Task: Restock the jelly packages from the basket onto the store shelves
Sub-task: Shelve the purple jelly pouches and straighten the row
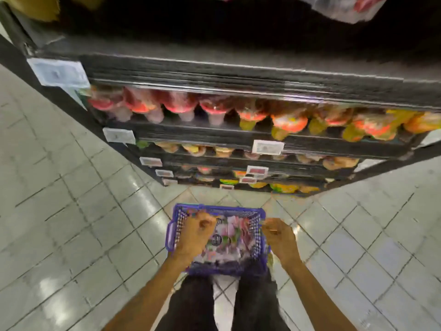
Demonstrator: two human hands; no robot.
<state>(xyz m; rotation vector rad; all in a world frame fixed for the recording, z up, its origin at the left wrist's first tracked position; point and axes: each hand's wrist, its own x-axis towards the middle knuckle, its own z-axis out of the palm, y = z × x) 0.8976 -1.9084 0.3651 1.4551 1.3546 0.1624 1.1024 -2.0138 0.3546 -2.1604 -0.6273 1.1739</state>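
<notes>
A purple wire basket (216, 208) sits low over the tiled floor, just in front of my legs. Pink and white jelly packages (231, 231) lie inside it. My left hand (196, 235) is curled into a fist over the basket's left side. My right hand (281, 238) is curled shut at the basket's right rim. I see nothing held in either fist, though the frame is blurred. Ahead, black store shelves (238, 75) carry rows of red and yellow jelly cups (181, 106).
Lower shelves with more jelly packs (341, 162) and white price tags (268, 147) step down toward the floor. Grey floor tiles (71, 211) spread left and right. A clear plastic bag (346, 8) hangs at the top right.
</notes>
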